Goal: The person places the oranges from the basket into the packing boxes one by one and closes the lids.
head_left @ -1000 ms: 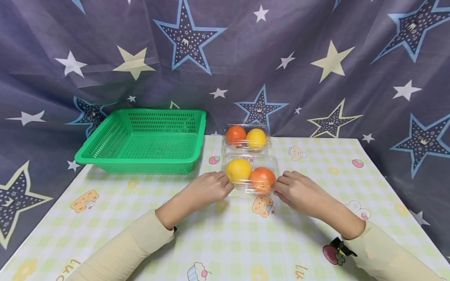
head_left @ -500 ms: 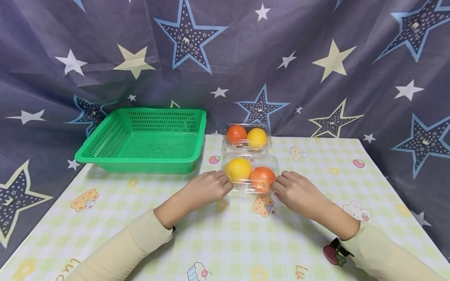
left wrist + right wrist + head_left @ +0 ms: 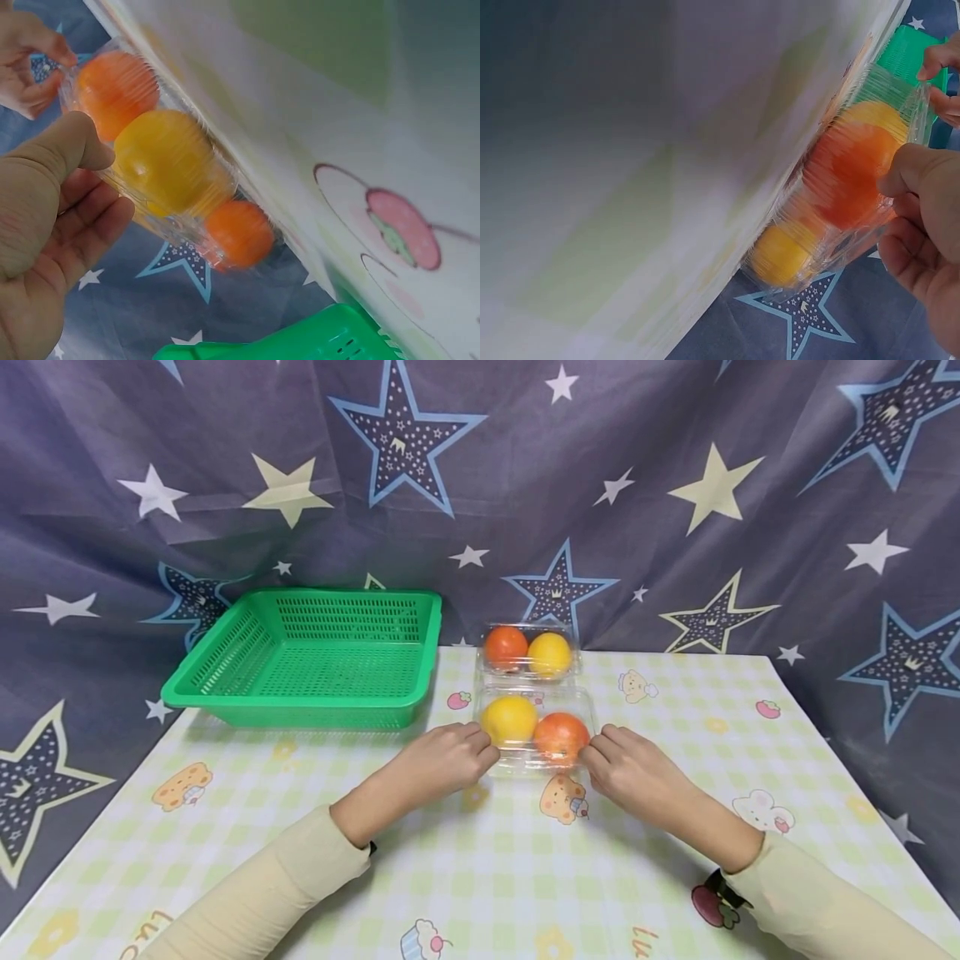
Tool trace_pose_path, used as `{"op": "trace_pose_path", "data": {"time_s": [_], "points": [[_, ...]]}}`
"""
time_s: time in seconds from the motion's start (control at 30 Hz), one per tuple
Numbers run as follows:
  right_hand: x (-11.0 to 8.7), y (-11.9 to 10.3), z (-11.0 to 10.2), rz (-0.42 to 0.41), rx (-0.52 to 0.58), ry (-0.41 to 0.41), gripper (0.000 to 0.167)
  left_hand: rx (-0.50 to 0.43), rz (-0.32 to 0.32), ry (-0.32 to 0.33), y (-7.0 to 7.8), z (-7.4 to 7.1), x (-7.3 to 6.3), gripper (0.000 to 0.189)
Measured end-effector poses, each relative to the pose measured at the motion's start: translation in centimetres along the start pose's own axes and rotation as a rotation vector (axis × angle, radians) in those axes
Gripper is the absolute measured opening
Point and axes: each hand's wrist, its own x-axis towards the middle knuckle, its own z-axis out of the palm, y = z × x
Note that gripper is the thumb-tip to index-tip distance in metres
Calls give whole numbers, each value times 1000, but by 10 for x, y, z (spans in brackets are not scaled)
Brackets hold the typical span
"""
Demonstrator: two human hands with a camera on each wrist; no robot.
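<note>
A clear plastic clamshell box (image 3: 573, 700) lies on the table in the head view, with a round yellow fruit (image 3: 509, 720) and a round orange-red fruit (image 3: 561, 739) inside. My left hand (image 3: 442, 758) pinches its near left corner between thumb and fingers. At the near right corner, my right hand (image 3: 630, 772) pinches the rim beside the orange-red fruit. Both wrist views show thumb and bent fingers at the plastic edge, the left hand (image 3: 52, 217) near the yellow fruit (image 3: 169, 161) and the right hand (image 3: 930, 217) near the orange-red one (image 3: 851, 176).
Directly behind stands a second clear box (image 3: 528, 675) holding an orange-red fruit (image 3: 506, 647) and a yellow fruit (image 3: 550, 654). A green perforated basket (image 3: 300, 702) stands at the back left. A starry curtain (image 3: 510, 460) hangs behind the checked tablecloth (image 3: 480, 877).
Both hands keep their hold on the near box's corners. The right forearm has shifted slightly to the left; the boxes and basket stay where they were.
</note>
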Motion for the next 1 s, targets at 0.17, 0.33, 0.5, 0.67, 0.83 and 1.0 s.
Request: {"op": "trace_pose_path", "data": {"time_s": [0.17, 0.33, 0.5, 0.67, 0.83, 1.0], "points": [[1, 0, -1, 3, -4, -31, 12, -9, -6, -7, 0, 0, 0, 12], [3, 0, -3, -2, -13, -57, 10, -18, -12, -13, 0, -1, 0, 12], [5, 2, -4, 22, 11, -86, 13, -40, -24, -18, -1, -1, 1, 11], [4, 3, -7, 62, 50, -106, 22, -111, -52, -47, -1, 0, 1, 7], [5, 4, -12, 116, 118, -93, 22, -200, -108, -31, -4, -4, -2, 11], [8, 10, -18, 221, 226, -177, 48, -282, -216, -15, -12, -9, -3, 26]]}}
